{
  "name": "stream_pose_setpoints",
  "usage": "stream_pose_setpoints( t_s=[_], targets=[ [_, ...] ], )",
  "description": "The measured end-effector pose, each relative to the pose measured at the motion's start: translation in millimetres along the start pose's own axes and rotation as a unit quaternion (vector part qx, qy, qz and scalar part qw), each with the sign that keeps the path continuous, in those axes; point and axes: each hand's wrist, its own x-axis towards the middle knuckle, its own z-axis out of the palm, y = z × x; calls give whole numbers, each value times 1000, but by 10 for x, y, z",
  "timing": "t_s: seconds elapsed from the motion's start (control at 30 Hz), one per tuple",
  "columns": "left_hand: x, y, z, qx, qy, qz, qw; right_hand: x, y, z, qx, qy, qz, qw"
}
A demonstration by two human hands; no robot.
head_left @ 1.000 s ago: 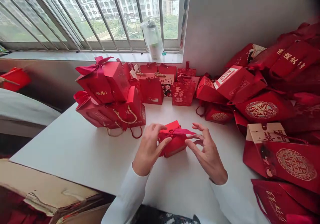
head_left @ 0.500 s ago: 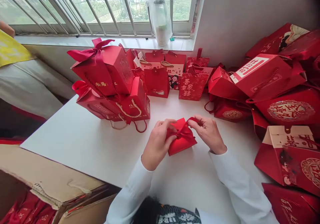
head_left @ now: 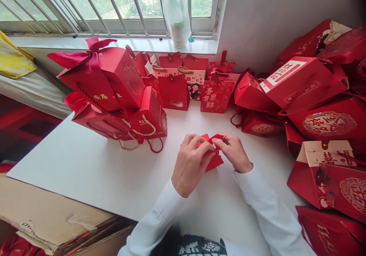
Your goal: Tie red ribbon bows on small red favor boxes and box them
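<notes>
Red ribbon (head_left: 214,136) sits on a small gift box (head_left: 215,162) at the middle of the white table (head_left: 85,164), where the left hand (head_left: 190,165) curls closed over the box and the right hand (head_left: 233,153) pinches the ribbon between thumb and fingers.

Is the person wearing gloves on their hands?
No, the left hand and the right hand are bare, both on a small red gift box.
</notes>
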Motion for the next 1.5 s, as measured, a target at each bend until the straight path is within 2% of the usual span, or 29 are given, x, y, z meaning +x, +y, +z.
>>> stream_pose_setpoints(
  t_s=[0.07,0.17,0.27,0.43,0.57,0.73,0.8,0.93,1.0,1.07,1.13,1.27,1.4,1.5],
  targets=[
    [10,-15,25,-75,36,-79,993,-33,-11,-43,4,-3,11,1000],
    [18,-47,36,-153,72,-187,968,-137,-37,-108,12,-15,32,999],
    [24,-59,60,-158,75,-219,960,-282,-49,-132,11,-23,58,998],
    [24,-52,108,-103,112,-204,967,-476,-37,-113,-1,-28,81,996],
    [20,-60,128,-87,109,-187,972,-572,-86,-96,-15,-38,83,996],
    [36,-74,135,-78,98,-197,972,-724,-183,-9,-72,-57,34,995],
    [39,-85,93,-83,71,-189,976,-783,-181,-21,-106,-62,20,992],
    [21,-144,-119,-167,-56,-149,973,-838,-118,-230,-191,-125,5,974],
    [1,-188,-251,-187,-73,-147,968,-824,-113,-348,-230,-65,-31,970],
    [-24,-223,-363,-146,-41,-143,978,-788,-152,-399,-262,39,-81,961],
    [-55,-237,-438,-80,-23,-130,988,-742,-219,-360,-276,87,-123,949],
    [-123,-214,-484,-2,-73,-112,991,-678,-291,-129,-271,70,-146,949],
    [-162,-216,-462,4,-122,-111,986,-672,-238,43,-300,70,-140,941],
    [-150,-233,-437,-3,-125,-119,985,-683,-240,81,-328,77,-163,927]
  ],
)
